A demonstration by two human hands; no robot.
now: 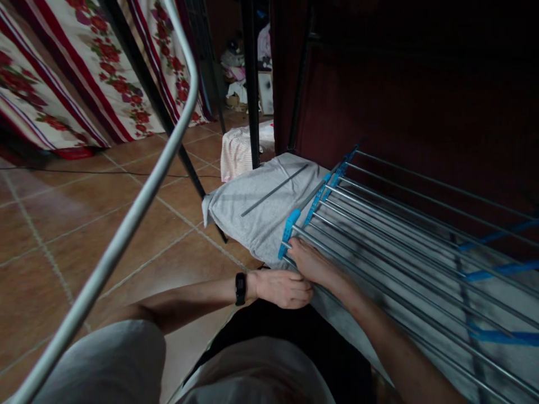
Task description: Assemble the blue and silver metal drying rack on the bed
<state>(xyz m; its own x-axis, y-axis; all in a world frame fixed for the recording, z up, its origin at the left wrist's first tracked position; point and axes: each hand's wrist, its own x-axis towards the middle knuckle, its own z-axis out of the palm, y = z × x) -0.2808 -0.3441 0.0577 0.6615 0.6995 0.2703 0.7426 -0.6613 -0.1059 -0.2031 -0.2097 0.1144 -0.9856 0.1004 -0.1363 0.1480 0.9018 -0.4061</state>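
Note:
A drying rack (387, 247) with silver rods and blue plastic joints lies across the right side, over a grey cloth. My left hand (282, 288), with a black watch on its wrist, is closed in a fist around the rack's near-edge rod. Just beyond it, my right hand (309, 261) reaches in from the right, its fingers closed on a rod end beside the blue corner piece (288, 231). My fingers partly hide the rods there. A loose grey rod (273, 191) rests on the grey cloth (252, 224).
A long bent silver tube (138, 207) crosses the left foreground. Black metal legs (254, 84) stand behind the cloth. A floral striped curtain (105, 67) hangs at the back left above the brown tiled floor (177, 252). A dark panel (400, 101) rises behind the rack.

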